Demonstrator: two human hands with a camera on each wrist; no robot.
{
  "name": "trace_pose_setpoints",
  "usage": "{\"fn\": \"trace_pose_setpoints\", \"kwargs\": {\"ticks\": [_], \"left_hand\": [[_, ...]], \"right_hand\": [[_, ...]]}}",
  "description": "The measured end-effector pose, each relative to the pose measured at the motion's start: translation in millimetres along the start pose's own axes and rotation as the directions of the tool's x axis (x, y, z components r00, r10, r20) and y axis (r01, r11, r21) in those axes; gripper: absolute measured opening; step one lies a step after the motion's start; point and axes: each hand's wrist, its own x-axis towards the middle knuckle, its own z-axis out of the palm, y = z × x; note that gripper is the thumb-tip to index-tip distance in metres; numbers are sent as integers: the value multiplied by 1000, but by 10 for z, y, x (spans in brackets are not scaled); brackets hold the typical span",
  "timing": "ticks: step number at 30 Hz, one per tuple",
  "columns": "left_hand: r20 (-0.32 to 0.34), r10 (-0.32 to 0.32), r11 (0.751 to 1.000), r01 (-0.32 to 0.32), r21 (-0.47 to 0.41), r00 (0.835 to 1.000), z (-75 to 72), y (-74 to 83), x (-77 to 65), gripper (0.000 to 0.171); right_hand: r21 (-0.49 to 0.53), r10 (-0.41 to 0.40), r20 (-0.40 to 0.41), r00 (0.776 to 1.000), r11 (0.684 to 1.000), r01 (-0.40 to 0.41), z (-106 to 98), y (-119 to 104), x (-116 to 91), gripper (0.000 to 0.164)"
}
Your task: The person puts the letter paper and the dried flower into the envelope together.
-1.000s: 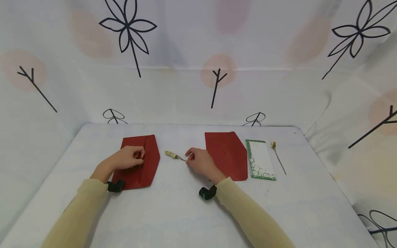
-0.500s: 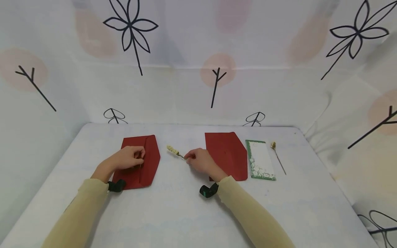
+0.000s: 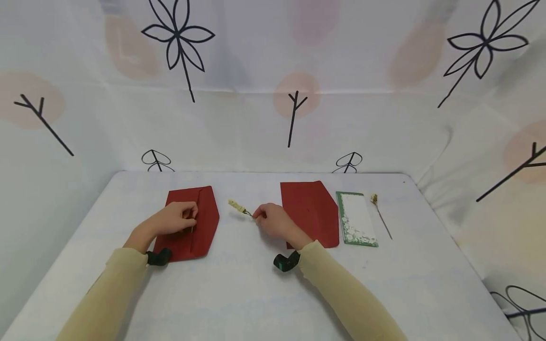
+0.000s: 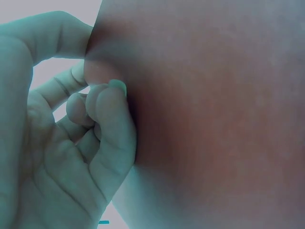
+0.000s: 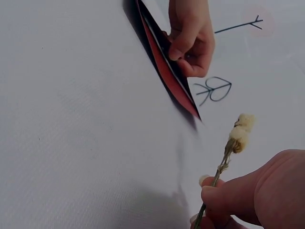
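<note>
The right hand (image 3: 276, 220) pinches the flower (image 5: 238, 136), ideally lightly; the left hand (image 3: 176, 219), clamped on the envelope (image 3: 208, 222) beneath it, should be steady.

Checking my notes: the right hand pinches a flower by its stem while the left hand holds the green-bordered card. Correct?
Not quite: the left hand holds a red envelope, not the card, as the head view shows. The right hand does pinch a flower by its stem.

We see a pale yellow flower (image 3: 237, 207), slanted, beside the left red envelope (image 3: 206, 221), whose mouth gapes.
</note>
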Motion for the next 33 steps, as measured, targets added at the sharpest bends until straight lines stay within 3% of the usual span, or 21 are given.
{"fn": "trace_pose_setpoints", "kwargs": {"ticks": [10,20,33], "left_hand": [[5,0,1000,0,-14,1000,-46,19,-13,15],[4,23,1000,-23,11,1000,-84,36,15,17],[11,30,999,-30,18,1000,-75,69,35,16]], "right_hand": [[22,-3,-50,999,1000,5,-25,-96,28,14],[237,24,-29,999,971,-16,106,-251,98,16],[338,2,-33,999,941,9,331,-532,204,16]]}}
